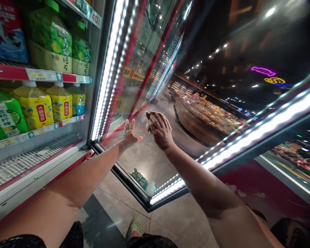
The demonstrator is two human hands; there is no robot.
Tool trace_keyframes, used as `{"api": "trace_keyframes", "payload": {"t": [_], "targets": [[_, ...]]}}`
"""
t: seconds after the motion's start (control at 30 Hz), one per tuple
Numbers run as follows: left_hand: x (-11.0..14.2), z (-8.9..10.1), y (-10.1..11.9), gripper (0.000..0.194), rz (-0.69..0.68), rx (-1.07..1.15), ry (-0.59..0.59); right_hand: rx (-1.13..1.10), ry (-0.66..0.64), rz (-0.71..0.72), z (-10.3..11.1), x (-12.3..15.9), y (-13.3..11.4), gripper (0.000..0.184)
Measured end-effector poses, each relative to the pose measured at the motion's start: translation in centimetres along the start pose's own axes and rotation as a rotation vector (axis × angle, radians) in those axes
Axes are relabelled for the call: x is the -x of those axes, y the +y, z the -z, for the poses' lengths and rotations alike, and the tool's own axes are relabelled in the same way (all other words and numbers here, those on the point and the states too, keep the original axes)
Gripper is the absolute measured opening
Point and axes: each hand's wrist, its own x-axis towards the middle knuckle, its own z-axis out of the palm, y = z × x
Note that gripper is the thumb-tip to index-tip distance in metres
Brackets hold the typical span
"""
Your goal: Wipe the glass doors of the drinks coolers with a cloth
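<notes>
A folded beige cloth [149,123] is under my right hand [160,130], which presses it against the glass door [155,158] of a drinks cooler. The fingers lie over the cloth and hold it to the pane. My left hand [130,133] is just to the left, fingers spread, with nothing in it. It is at the same glass; whether it touches the pane I cannot tell. The door stands swung out, its frame [134,187] edged with bright light strips [167,191].
On the left, cooler shelves [15,74] hold green bottles [51,38] and yellow bottles [38,106], above a white wire rack [36,158]. Through the glass, a curved display counter [196,120] appears. Below lies a tiled floor [111,206] with a light clog [134,225].
</notes>
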Motion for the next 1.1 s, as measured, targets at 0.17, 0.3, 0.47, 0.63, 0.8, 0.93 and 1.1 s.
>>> {"api": "trace_keyframes", "payload": {"t": [0.17,0.3,0.47,0.63,0.8,0.93,1.1], "targets": [[-0.6,-0.3,-0.6,0.121,-0.016,-0.010,0.030,-0.022,0.022,-0.004,-0.5,-2.4,0.0,0.049],[-0.9,-0.5,-1.0,0.118,-0.032,-0.022,0.053,-0.040,0.033,-0.023,-1.6,-4.0,-0.8,0.049],[-0.9,-0.5,-1.1,0.117,-0.036,-0.022,0.039,-0.062,-0.042,0.079,-2.7,-5.4,-1.4,0.047],[-1.0,-0.5,-0.9,0.120,-0.019,-0.010,0.050,-0.052,0.009,0.010,-3.4,-7.5,-1.7,0.045],[-0.5,-0.1,-0.7,0.115,-0.021,-0.003,0.015,-0.081,-0.062,0.108,-4.0,-8.7,-2.2,0.043],[-0.3,0.0,-0.8,0.115,-0.037,0.007,0.036,-0.040,-0.047,0.054,-4.3,-9.7,-2.5,0.043],[-0.6,0.2,-0.9,0.112,-0.027,-0.040,0.014,-0.056,-0.083,0.125,-5.0,-10.5,-2.7,0.042]]}}
